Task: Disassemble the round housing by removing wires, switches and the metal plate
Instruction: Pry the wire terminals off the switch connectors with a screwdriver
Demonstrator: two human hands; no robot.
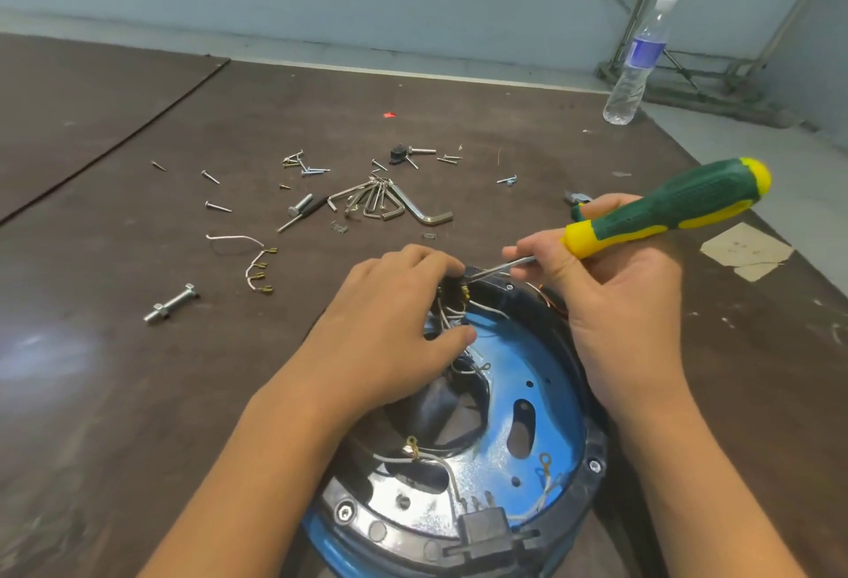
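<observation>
The round housing (541, 398), blue inside with a black rim, lies on the table in front of me. White wires (447, 465) with ring terminals run across its shiny metal plate (426, 508). My left hand (390, 325) pinches a small black switch (454, 290) with wire terminals at the housing's far rim; the fingers hide most of it. My right hand (610, 302) grips a green and yellow screwdriver (665, 210) whose tip meets the switch terminals. A black connector block (486, 531) sits at the near rim.
On the brown table beyond the housing lie loose screws (305, 164), a bunch of hex keys (390, 203), a removed wire harness (254, 258), a long bolt (170, 303) and a small black part (398, 152). A water bottle (635, 68) stands at the far right edge.
</observation>
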